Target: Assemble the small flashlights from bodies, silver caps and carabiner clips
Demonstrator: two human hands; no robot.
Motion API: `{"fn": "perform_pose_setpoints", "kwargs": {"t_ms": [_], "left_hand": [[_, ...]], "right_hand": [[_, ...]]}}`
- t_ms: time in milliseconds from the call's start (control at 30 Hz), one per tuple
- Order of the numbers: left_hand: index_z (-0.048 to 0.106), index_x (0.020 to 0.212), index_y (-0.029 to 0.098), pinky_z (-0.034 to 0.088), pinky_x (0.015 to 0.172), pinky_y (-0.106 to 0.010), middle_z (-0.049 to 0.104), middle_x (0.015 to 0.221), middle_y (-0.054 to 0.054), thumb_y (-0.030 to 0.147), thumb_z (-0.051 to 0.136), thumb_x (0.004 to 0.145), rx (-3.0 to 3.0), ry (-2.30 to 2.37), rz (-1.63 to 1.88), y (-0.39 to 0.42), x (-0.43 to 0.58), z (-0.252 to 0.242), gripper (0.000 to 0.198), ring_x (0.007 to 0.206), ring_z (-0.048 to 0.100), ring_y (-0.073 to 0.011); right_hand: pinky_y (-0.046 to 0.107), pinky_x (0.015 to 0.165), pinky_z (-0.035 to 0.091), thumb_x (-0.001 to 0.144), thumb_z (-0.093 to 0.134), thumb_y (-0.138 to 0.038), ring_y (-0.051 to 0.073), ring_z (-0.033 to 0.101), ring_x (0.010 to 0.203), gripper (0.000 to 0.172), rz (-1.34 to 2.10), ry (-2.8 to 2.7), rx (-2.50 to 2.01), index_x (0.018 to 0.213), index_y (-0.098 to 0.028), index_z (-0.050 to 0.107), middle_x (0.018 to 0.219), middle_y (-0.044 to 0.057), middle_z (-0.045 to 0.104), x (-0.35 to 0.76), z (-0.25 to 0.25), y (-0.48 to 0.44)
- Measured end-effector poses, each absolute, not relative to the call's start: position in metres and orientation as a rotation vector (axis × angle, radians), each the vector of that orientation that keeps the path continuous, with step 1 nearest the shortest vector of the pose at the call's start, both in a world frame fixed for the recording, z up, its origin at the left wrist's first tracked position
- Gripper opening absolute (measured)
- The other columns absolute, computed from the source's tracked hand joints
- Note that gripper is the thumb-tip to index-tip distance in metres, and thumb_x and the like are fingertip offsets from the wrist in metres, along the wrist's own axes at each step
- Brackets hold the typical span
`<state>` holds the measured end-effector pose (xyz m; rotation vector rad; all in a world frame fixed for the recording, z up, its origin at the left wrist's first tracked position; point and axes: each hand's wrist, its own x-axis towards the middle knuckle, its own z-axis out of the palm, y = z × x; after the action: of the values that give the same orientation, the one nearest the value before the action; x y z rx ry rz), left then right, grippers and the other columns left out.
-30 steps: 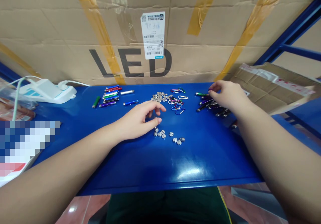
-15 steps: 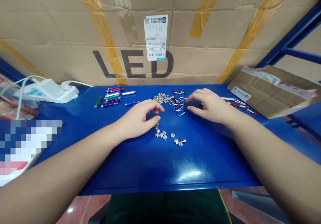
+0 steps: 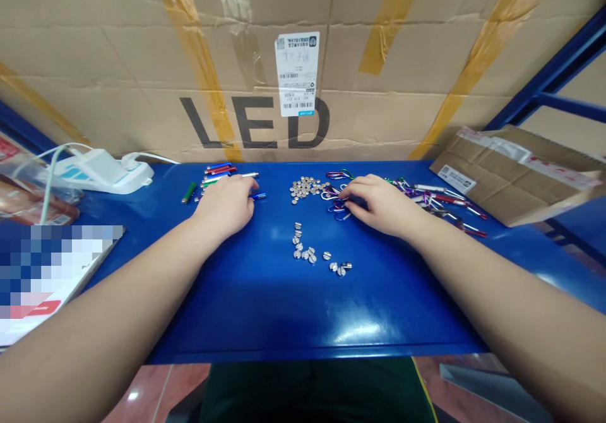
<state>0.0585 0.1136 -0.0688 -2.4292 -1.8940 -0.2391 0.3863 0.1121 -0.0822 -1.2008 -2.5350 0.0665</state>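
My left hand (image 3: pixel 226 203) is over the row of small coloured tubes (image 3: pixel 218 169) at the back left, its fingertips hidden or blurred near a blue tube (image 3: pixel 258 196). On the near carabiners (image 3: pixel 339 208) rests my right hand (image 3: pixel 374 203), thumb and fingers apart. Between the hands lies a cluster of small round metal discs (image 3: pixel 307 187). Slotted silver screws (image 3: pixel 311 256) form a loose curve nearer the front. A green tube (image 3: pixel 189 192) lies apart at the left. More carabiners and metal-tipped items (image 3: pixel 445 199) are spread beyond my right wrist.
Behind the blue table (image 3: pixel 265 322) stands a large cardboard box (image 3: pixel 123 95) marked LED. A smaller carton (image 3: pixel 521 170) sits at the right. At the left are a white power strip (image 3: pixel 104 173) with cables and a white box (image 3: pixel 71 284).
My left hand has moved left from beside the discs to the tubes. My right hand has shifted slightly left and down, onto the carabiners. The view has shifted slightly.
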Motion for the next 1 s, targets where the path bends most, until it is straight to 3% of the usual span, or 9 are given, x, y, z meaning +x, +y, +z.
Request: {"fn": "perform_pose_setpoints", "kwargs": {"t_ms": [133, 333, 567, 800, 900, 1000], "left_hand": [[0.072, 0.122, 0.019, 0.056, 0.098, -0.047, 0.072, 0.124, -0.012, 0.024, 0.053, 0.092, -2.430, -1.925, -0.131, 0.115, 0.060, -0.065, 0.036, 0.112, 0.068, -0.0340], [0.070, 0.129, 0.015, 0.056, 0.103, -0.042, 0.068, 0.126, -0.014, 0.021, 0.053, 0.090, -2.495, -1.928, -0.121, 0.114, 0.063, -0.068, 0.042, 0.110, 0.070, -0.0307], [0.070, 0.112, 0.016, 0.056, 0.096, -0.044, 0.069, 0.113, -0.012, 0.020, 0.058, 0.084, -2.611, -1.872, -0.310, 0.112, 0.065, -0.069, 0.031, 0.104, 0.069, -0.0300], [0.060, 0.108, 0.021, 0.054, 0.086, -0.043, 0.072, 0.106, -0.006, 0.021, 0.048, 0.089, -2.768, -1.887, -0.502, 0.108, 0.073, -0.068, 0.023, 0.099, 0.068, -0.0276], [0.061, 0.113, 0.021, 0.052, 0.091, -0.045, 0.072, 0.115, -0.008, 0.020, 0.042, 0.093, -2.816, -1.845, -0.467, 0.105, 0.081, -0.069, 0.027, 0.107, 0.067, -0.0288], [0.064, 0.115, 0.021, 0.052, 0.088, -0.046, 0.073, 0.113, -0.009, 0.036, 0.048, 0.098, -2.783, -1.853, -0.365, 0.105, 0.091, -0.072, 0.028, 0.102, 0.068, -0.0308]], "right_hand": [[0.046, 0.096, 0.050, 0.096, 0.055, -0.020, 0.031, 0.063, 0.106, 0.016, 0.061, -2.506, -1.215, 0.102, -0.019, 0.069, 0.109, 0.013, 0.071, 0.386, -0.086, 0.114], [0.044, 0.094, 0.050, 0.093, 0.057, -0.017, 0.030, 0.064, 0.103, 0.011, 0.073, -2.470, -1.215, 0.095, -0.020, 0.067, 0.105, 0.011, 0.070, 0.390, -0.092, 0.119], [0.042, 0.093, 0.051, 0.093, 0.056, -0.018, 0.029, 0.067, 0.100, 0.013, 0.001, -2.424, -1.262, 0.094, -0.019, 0.069, 0.102, 0.011, 0.071, 0.396, -0.091, 0.122], [0.034, 0.075, 0.049, 0.087, 0.061, -0.021, 0.023, 0.069, 0.080, 0.008, 0.100, -2.138, -1.607, 0.092, -0.020, 0.068, 0.088, 0.006, 0.075, 0.391, -0.080, 0.116], [0.033, 0.070, 0.047, 0.084, 0.062, -0.022, 0.022, 0.068, 0.075, 0.015, 0.165, -2.057, -1.758, 0.099, -0.021, 0.068, 0.083, 0.002, 0.075, 0.388, -0.074, 0.112], [0.033, 0.068, 0.044, 0.082, 0.063, -0.021, 0.023, 0.068, 0.076, 0.027, 0.155, -2.091, -1.835, 0.109, -0.022, 0.066, 0.082, 0.001, 0.075, 0.386, -0.070, 0.110]]}}
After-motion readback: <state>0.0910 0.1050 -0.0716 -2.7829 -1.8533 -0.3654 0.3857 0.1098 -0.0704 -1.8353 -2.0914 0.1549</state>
